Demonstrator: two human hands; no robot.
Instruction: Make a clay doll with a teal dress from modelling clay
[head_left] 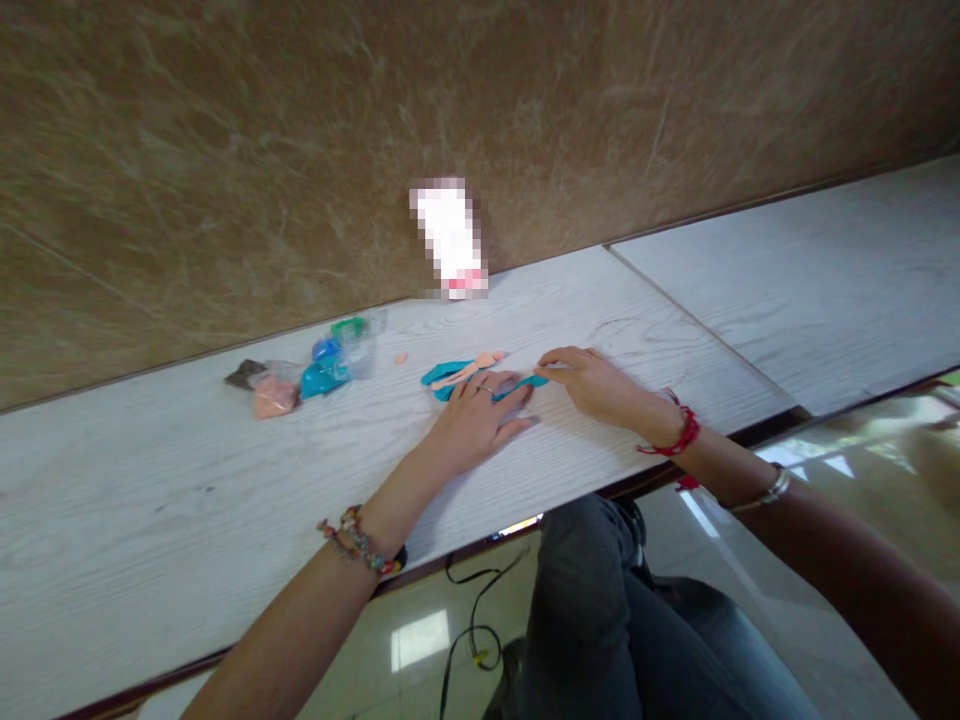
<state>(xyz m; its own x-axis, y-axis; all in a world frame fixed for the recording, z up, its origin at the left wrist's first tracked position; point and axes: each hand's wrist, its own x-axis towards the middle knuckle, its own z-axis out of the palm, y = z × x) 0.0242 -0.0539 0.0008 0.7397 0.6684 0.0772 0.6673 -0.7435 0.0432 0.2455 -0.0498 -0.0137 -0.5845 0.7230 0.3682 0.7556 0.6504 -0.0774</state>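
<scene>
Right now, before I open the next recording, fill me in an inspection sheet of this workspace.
Surface: white wood-grain tabletop; seam toward the right.
Job's things: blue clay-like piece, a peach strip lying over it; small peach bit apart, to the left.
Clutter: brown lump, peach lump, blue lumps and green lump, with clear plastic about them; pixelated bright object, unidentifiable.
Grips: left hand over the blue piece; right hand, fingertips at its right end.
Cables: black cord, looping below the tabletop.
Surroundings: brown marbled wall; glossy floor.
</scene>
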